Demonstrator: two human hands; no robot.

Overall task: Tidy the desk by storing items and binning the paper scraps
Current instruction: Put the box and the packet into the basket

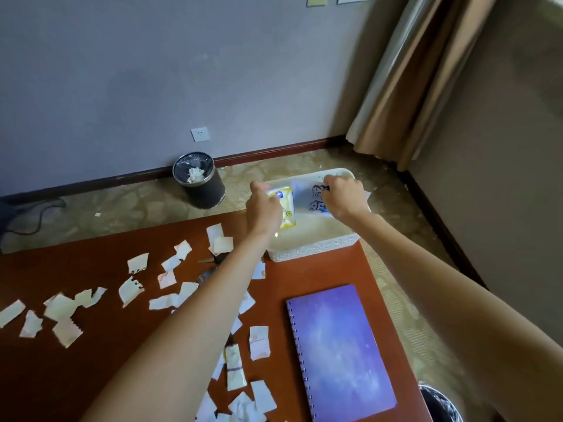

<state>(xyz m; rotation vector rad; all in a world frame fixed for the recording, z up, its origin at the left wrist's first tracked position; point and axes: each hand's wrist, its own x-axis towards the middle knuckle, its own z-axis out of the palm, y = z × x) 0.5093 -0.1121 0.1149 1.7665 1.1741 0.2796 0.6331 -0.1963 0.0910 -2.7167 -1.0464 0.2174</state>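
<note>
A small yellow-and-white tissue packet (285,208) is held over the white rectangular storage basket (313,249) at the far edge of the counter (128,370), clamped in the fingers of the left hand (263,205), presumably so it can be dropped inside. A pale blue packet with dark printed characters (313,197) is gripped likewise by the right hand (344,193) above the same basket. Torn white paper scraps (134,289) are left strewn across the counter beside a purple spiral notebook (338,348), while the lined black bin (199,179) stands well apart on the floor.
</note>
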